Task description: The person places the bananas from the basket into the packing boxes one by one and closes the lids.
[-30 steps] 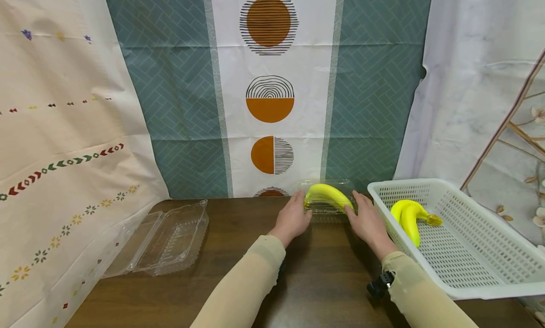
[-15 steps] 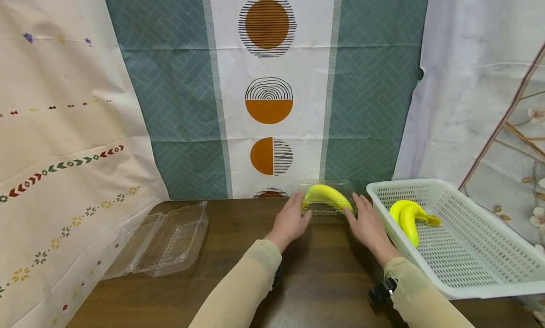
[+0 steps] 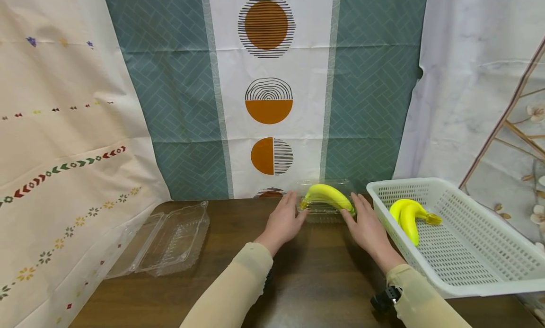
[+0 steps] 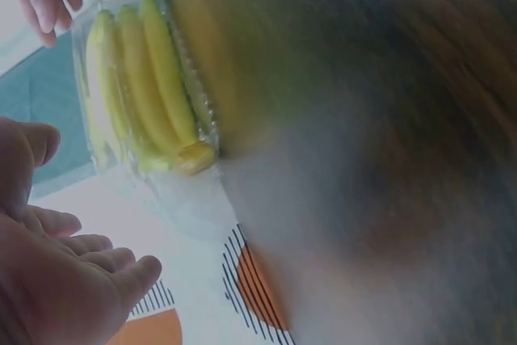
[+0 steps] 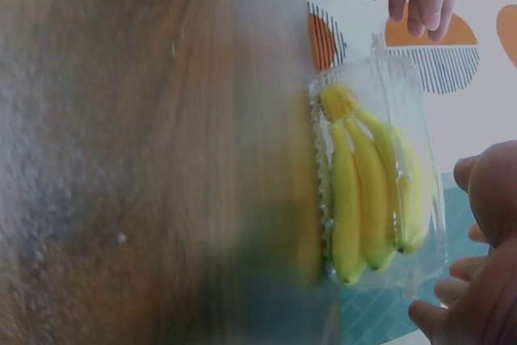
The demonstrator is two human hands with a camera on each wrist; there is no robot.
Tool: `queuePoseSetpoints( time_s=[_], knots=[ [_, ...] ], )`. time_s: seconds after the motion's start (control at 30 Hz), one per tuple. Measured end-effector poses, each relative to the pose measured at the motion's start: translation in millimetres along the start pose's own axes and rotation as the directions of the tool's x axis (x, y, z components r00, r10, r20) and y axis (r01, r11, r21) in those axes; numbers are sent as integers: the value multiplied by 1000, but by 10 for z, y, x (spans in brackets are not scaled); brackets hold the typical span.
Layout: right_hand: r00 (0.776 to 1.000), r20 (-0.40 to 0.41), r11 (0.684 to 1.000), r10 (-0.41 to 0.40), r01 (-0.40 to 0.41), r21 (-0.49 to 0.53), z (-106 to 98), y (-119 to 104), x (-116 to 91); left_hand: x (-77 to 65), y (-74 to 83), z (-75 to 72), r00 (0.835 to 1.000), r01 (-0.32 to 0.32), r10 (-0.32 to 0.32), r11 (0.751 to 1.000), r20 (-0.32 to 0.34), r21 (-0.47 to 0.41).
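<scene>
A clear plastic clamshell box (image 3: 323, 219) stands at the back of the table with a bunch of bananas (image 3: 329, 195) inside. Both wrist views show several yellow bananas (image 4: 145, 78) through its clear wall. My left hand (image 3: 282, 224) is at the box's left side, fingers loosely extended and holding nothing. At the right side is my right hand (image 3: 367, 226), its fingers spread and the thumb near the front corner. In the right wrist view a gap shows between the right hand (image 5: 485, 256) and the box.
To the left, a second clear clamshell box (image 3: 170, 240) lies with its lid unfolded. A white perforated basket (image 3: 464, 257) on the right contains another bunch of bananas (image 3: 410, 219). Printed cloth (image 3: 272, 129) hangs right behind the table.
My left hand has drawn slightly left and away from the box. The right hand has barely shifted, and the box with the bananas stays in place.
</scene>
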State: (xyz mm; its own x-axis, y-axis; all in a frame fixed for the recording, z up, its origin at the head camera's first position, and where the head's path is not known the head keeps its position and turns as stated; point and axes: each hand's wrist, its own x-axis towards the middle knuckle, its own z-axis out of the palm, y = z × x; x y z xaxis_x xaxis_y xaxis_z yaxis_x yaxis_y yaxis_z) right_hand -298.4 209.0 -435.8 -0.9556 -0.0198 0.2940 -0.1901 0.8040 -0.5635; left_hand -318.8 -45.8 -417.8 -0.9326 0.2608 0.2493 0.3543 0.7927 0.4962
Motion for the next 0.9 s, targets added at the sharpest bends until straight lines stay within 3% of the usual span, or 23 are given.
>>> queuePoseSetpoints(
  time_s=[0.53,0.9],
  knots=[
    [998,-8,998,-62,61,-33,10,-198,-98,-198,-189,-207,1000,5,-5,1000,-26,13],
    [992,27,992,-127,127,-12,69,-363,-137,-417,-261,-394,999,16,-14,999,-37,35]
  ],
)
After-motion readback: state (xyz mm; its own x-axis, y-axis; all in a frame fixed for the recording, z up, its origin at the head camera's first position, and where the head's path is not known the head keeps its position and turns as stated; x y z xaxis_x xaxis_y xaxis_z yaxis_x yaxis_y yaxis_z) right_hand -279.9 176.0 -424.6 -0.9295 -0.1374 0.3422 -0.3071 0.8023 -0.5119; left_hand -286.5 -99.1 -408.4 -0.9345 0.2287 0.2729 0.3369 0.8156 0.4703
